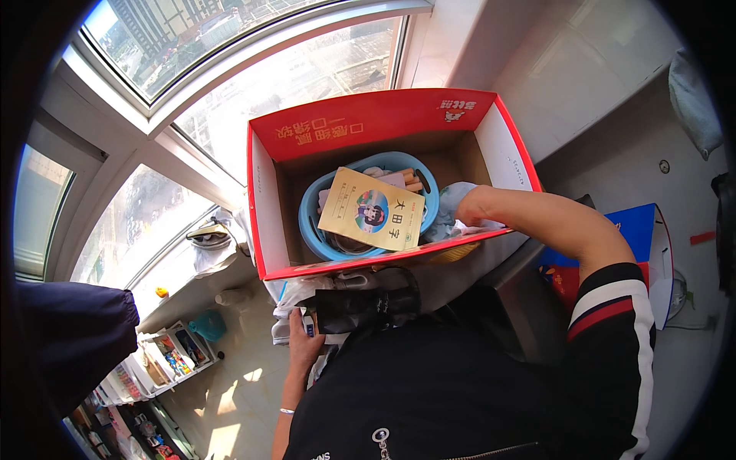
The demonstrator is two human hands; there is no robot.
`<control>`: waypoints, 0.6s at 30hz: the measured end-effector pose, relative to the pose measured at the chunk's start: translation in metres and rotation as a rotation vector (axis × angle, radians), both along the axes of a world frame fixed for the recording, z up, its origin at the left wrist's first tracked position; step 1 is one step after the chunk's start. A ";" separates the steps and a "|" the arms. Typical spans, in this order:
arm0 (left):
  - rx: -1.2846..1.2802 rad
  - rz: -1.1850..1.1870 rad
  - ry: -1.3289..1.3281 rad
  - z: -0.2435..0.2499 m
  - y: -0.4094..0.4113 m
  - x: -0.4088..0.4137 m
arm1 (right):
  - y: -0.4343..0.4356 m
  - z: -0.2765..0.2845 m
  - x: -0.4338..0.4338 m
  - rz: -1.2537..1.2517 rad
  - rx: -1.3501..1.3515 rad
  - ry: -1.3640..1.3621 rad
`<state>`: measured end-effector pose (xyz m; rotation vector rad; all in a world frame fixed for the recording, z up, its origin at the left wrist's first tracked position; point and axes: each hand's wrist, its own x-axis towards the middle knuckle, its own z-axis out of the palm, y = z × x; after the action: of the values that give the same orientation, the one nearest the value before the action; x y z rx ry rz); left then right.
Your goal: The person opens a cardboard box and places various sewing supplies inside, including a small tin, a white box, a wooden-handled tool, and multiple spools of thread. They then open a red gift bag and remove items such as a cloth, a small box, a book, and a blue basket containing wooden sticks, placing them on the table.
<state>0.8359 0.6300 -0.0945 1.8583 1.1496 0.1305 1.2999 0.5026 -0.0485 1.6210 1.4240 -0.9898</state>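
A large red cardboard box [374,123] stands open before me, white inside its side flaps. In it sits a light-blue plastic basket [313,230] with an oval handle hole. A yellow exercise book [345,210] with a cartoon figure and writing lies tilted across the basket. My right hand [477,206] reaches over the box's near right edge, fingers curled at a pale plastic bag [443,215] beside the basket; the fingertips are hidden. Below the box, my left hand [305,333] grips a small white item with a blue label [309,325], next to a black bag [368,307].
Windows [299,75] curve behind the box. A white shelf rack [155,362] with small goods stands on the floor at lower left. Dark cloth [80,339] hangs at the left edge. A blue and red box [632,236] lies right of my arm. A yellow object [162,292] rests on the sill.
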 end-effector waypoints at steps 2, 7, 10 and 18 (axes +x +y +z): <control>0.058 -0.005 -0.029 -0.005 -0.003 -0.004 | 0.001 -0.056 0.013 -0.184 0.004 -0.025; 0.132 0.011 -0.093 0.006 -0.008 0.002 | 0.010 0.032 -0.025 -0.234 -0.011 0.106; 0.142 -0.002 -0.103 0.006 -0.007 0.006 | 0.025 0.072 -0.022 -0.108 0.054 0.198; 0.088 0.004 -0.102 0.016 -0.003 0.007 | 0.060 0.074 -0.053 -0.310 0.556 0.129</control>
<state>0.8430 0.6273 -0.0788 1.9042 1.0924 0.2791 1.2464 0.5623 0.0258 2.2703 1.6670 -0.9276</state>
